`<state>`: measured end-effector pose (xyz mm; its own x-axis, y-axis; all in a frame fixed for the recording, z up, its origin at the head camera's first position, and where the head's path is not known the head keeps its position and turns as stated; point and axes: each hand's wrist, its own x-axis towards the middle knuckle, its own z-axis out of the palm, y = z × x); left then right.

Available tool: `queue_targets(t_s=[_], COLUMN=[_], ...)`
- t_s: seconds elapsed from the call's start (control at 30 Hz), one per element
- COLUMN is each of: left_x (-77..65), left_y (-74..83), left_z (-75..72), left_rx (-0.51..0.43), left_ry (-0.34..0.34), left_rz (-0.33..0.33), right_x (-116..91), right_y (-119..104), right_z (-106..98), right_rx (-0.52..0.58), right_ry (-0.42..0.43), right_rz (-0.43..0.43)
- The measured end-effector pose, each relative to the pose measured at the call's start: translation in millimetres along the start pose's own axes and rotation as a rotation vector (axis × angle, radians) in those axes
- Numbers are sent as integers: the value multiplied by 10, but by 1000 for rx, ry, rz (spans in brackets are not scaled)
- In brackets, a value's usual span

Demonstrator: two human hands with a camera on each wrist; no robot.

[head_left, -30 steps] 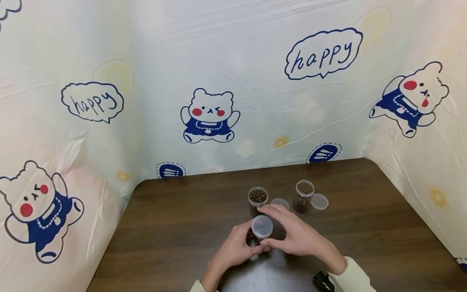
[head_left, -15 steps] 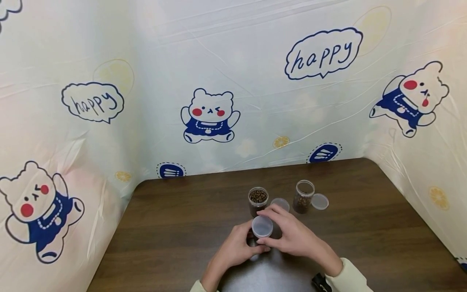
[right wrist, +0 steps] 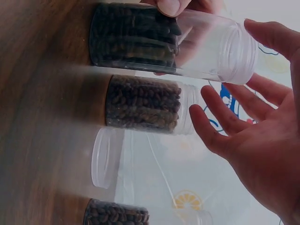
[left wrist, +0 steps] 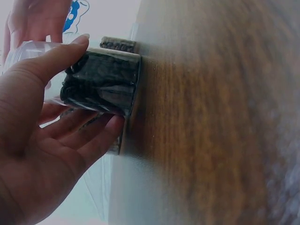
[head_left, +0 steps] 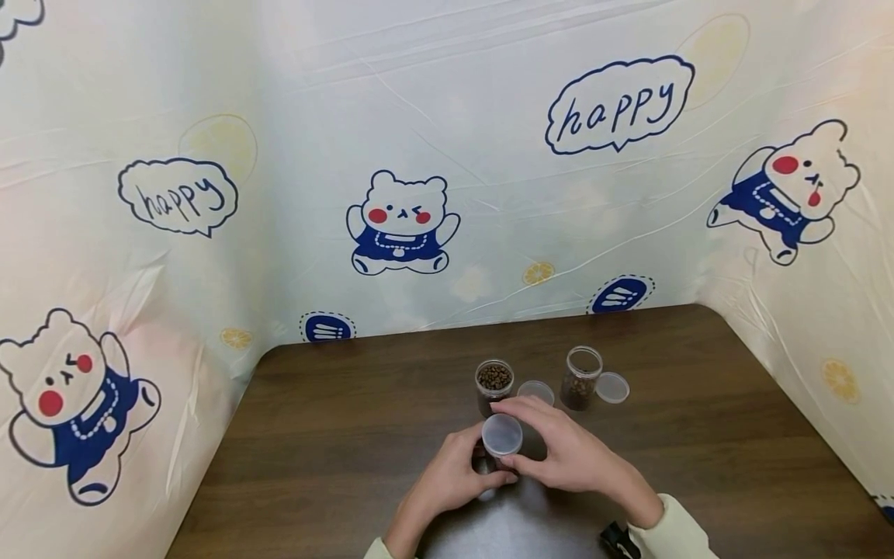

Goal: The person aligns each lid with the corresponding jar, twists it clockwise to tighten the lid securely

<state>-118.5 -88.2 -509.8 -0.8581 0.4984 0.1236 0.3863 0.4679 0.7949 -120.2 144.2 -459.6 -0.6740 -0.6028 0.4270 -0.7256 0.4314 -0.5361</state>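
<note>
A clear plastic jar (right wrist: 199,44) part-filled with dark beans stands upright on the table, its lid (head_left: 502,434) on top. My left hand (head_left: 454,473) grips the jar's body, with the thumb across one side in the left wrist view and the fingers around the other. At the rim, my right hand (head_left: 573,450) holds the lid between thumb and fingers. Close behind is a lidless jar of brown coffee beans (right wrist: 143,103). Another lidless jar (head_left: 583,379), with a lower fill of coffee beans, stands farther right.
One loose clear lid (head_left: 536,390) lies between the two lidless jars, partly behind my right hand. A second loose lid (head_left: 612,387) lies right of the farther jar. A printed cloth (head_left: 419,116) surrounds the back and sides of the brown wooden table (head_left: 335,435).
My right hand has turned slightly one way and back at the lid, its thumb shifting along the rim. The left hand and the jars have stayed in place.
</note>
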Motion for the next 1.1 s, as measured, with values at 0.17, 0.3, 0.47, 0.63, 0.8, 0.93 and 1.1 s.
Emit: queue_targets(t_s=[0.17, 0.3, 0.47, 0.63, 0.8, 0.93, 1.1], left_x=[3, 0, -2, 3, 2, 0, -2], left_y=[1, 4, 4, 4, -2, -3, -3], left_z=[5, 6, 5, -2, -1, 0, -4], left_rx=[-1, 21, 4, -4, -1, 5, 4], left_ry=[1, 12, 0, -10, -3, 6, 1], left_rz=[2, 7, 2, -8, 5, 10, 9], right_x=[12, 25, 37, 35, 13, -6, -10], right_y=[10, -7, -27, -50, -65, -51, -13], right_z=[28, 73, 134, 133, 45, -13, -42], right_rx=[-11, -21, -6, -6, -3, -23, -42], right_ry=[18, 37, 39, 11, -16, -38, -47], right_rz=[-15, 13, 74, 129, 133, 104, 21])
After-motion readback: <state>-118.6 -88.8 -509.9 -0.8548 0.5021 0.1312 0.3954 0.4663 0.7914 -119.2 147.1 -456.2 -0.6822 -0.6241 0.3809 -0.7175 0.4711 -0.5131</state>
